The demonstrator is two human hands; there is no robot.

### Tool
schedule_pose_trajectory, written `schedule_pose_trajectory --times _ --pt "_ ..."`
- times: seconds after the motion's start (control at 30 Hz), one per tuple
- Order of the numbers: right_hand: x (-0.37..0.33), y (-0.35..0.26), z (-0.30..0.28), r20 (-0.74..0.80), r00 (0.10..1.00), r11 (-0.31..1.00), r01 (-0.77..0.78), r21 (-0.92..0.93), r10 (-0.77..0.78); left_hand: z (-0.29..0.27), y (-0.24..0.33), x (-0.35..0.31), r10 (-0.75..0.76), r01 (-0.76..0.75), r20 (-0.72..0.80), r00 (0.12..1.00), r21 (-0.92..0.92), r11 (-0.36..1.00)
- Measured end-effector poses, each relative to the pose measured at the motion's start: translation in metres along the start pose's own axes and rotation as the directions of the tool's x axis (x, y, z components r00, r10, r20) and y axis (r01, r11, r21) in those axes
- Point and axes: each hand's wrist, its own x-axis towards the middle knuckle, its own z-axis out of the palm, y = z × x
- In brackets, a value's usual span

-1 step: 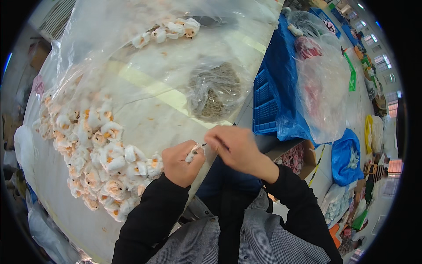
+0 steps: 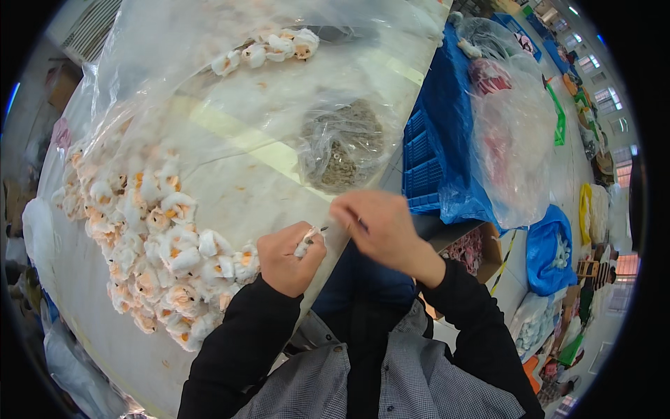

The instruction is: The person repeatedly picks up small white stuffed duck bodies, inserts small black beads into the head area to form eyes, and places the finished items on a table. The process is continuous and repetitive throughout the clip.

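Head | left hand [image 2: 287,261]: clenched round white piece [image 2: 305,242] | right hand [image 2: 382,229]: loosely curled, blurred, hold unclear

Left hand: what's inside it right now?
A small white piece with a dark tip pokes out of the left hand; whatever lies deeper is covered by the hand.

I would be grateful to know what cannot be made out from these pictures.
In the head view:
Right hand: blurred, so whether it pinches anything is unclear.
Small white piece: mostly covered by the left hand.
Brown bits in the clear plastic bag: too small to identify under wrinkled, shiny film.
Cardboard box: partly hidden behind the right sleeve.
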Motion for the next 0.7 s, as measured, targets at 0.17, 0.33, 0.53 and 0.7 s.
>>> schedule_pose_trajectory --times 0.17,0.33,0.53,0.7 --pt "0.03 0.037 0.002 -0.011 0.991 0.893 0.114 -0.435 -0.132 -0.001 -0.007 -0.001 -0.128 0.124 -0.122 0.984 -0.04 0.991" --pt "0.042 0.046 0.01 0.091 0.988 0.836 0.153 -0.526 -0.123 0.004 -0.021 0.0 -0.122 0.101 -0.173 0.977 -0.126 0.987" --pt "0.045 0.051 0.012 0.082 0.992 0.887 0.126 -0.443 -0.1 0.0 -0.019 -0.001 -0.229 0.208 -0.107 0.968 -0.178 0.962" --pt "0.045 0.051 0.014 -0.012 0.993 0.942 0.104 -0.319 -0.113 -0.002 -0.016 0.0 -0.248 0.211 -0.131 0.96 -0.241 0.947"
